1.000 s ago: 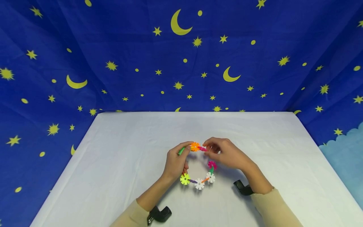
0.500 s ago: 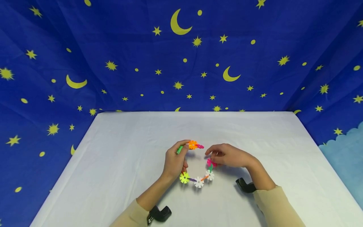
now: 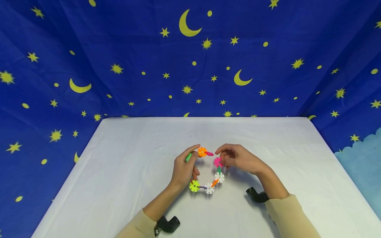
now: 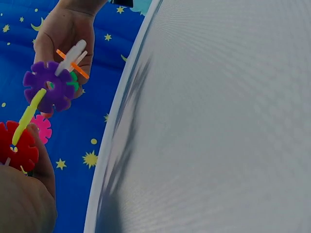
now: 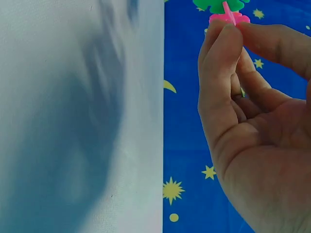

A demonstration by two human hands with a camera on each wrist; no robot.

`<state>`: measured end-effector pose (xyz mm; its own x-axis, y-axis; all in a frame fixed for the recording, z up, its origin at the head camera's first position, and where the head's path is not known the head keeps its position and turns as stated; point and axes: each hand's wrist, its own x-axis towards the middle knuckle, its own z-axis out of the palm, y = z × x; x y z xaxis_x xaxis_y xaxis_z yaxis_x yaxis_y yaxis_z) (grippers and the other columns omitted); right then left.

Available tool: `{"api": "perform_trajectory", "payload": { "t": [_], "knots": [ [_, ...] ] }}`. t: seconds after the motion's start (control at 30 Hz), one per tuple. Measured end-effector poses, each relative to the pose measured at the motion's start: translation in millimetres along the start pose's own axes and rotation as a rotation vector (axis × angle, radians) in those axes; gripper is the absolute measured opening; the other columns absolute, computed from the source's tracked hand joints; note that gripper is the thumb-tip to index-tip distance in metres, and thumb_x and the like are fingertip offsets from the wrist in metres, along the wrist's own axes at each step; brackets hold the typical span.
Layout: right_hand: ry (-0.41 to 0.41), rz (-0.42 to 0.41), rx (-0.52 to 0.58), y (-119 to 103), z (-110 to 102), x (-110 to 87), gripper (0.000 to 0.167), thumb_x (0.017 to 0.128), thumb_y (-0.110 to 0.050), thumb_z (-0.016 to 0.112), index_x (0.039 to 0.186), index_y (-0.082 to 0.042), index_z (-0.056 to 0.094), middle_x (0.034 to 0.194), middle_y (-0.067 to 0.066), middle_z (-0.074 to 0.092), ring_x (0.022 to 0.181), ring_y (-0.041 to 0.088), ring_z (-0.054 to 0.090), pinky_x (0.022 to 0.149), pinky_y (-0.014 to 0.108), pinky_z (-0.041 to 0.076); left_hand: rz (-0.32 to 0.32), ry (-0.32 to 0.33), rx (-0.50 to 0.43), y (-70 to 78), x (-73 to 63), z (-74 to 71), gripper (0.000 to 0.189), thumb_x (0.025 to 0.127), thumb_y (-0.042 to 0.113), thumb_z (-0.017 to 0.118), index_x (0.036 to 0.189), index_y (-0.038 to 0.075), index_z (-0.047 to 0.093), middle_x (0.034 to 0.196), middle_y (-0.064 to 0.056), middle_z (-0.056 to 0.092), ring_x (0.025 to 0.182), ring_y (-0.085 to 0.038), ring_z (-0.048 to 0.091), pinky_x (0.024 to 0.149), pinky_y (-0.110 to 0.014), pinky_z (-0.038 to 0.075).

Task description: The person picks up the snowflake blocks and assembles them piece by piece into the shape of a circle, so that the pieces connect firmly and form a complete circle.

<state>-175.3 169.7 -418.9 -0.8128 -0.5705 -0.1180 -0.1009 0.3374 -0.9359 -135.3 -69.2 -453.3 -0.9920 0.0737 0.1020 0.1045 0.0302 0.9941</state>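
Observation:
A chain of notched snowflake discs forms a ring with a gap at its upper right, in the head view. My left hand grips its left side, with a green disc between thumb and fingers. Above lies an orange disc, ending in a magenta disc seen edge-on. My right hand pinches the pink disc at the other end, just below the magenta one. From it run a dark green disc, white discs and a yellow disc. A red disc shows by my left hand.
White cloth covers the table. Behind it and at the sides hangs a blue curtain with yellow stars and moons. Black wrist devices sit below both forearms.
My right hand has let go of the magenta disc, dropped to the pink disc and taken hold of it. That end of the chain has come up towards the magenta disc.

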Motion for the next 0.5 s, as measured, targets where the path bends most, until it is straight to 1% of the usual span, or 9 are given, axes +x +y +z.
{"api": "perform_trajectory", "payload": {
  "t": [0.07,0.13,0.23,0.3,0.4,0.5],
  "knots": [
    [0.01,-0.001,0.016,-2.0,0.5,-0.6,0.028,0.09,0.0,0.057,0.118,0.001,0.058,0.092,0.017,0.06,0.078,0.034,0.061,0.072,0.052,0.053,0.01,-0.01,-0.005,-0.3,-0.1,-0.2,0.028,0.099,0.036,0.053,0.125,0.031,0.063,0.058,-0.017,0.059,0.035,-0.028,0.052,0.032,-0.042,0.045],
    [0.024,-0.005,0.018,-3.9,1.3,-1.1,0.024,0.091,-0.002,0.058,0.114,-0.001,0.06,0.09,0.016,0.063,0.078,0.035,0.062,0.073,0.053,0.052,0.021,-0.016,-0.003,-0.9,-0.2,-0.4,0.028,0.099,0.037,0.053,0.124,0.031,0.063,0.051,-0.015,0.056,0.035,-0.029,0.051,0.032,-0.041,0.044],
    [0.048,-0.005,0.035,-6.0,2.5,-1.5,0.018,0.091,-0.003,0.058,0.109,-0.002,0.062,0.089,0.014,0.066,0.079,0.04,0.062,0.075,0.054,0.051,0.027,-0.02,-0.001,-1.6,-0.2,-0.5,0.027,0.099,0.036,0.053,0.123,0.03,0.064,0.05,-0.012,0.056,0.036,-0.029,0.051,0.033,-0.039,0.045],
    [0.065,0.001,0.045,-6.6,3.1,-1.8,0.016,0.091,-0.003,0.058,0.106,-0.002,0.063,0.088,0.014,0.067,0.081,0.042,0.062,0.076,0.054,0.051,0.019,-0.022,-0.007,-2.1,0.0,-0.6,0.027,0.1,0.033,0.053,0.123,0.027,0.065,0.052,-0.013,0.057,0.037,-0.029,0.051,0.035,-0.038,0.046],
    [0.079,0.003,0.064,-6.2,3.3,-1.9,0.017,0.09,-0.002,0.058,0.106,-0.001,0.063,0.091,0.014,0.067,0.084,0.045,0.061,0.077,0.054,0.052,0.005,-0.032,-0.03,-1.4,0.5,-0.7,0.027,0.1,0.026,0.053,0.124,0.021,0.065,0.055,-0.017,0.059,0.041,-0.032,0.053,0.04,-0.039,0.05],
    [0.084,-0.005,0.07,-5.5,2.5,-1.7,0.017,0.09,-0.002,0.058,0.106,-0.001,0.064,0.092,0.014,0.067,0.085,0.046,0.061,0.077,0.053,0.052,0.007,-0.05,-0.053,3.5,0.6,-0.7,0.027,0.101,0.019,0.052,0.125,0.014,0.064,0.059,-0.022,0.059,0.045,-0.035,0.054,0.044,-0.041,0.051]
  ]
}}
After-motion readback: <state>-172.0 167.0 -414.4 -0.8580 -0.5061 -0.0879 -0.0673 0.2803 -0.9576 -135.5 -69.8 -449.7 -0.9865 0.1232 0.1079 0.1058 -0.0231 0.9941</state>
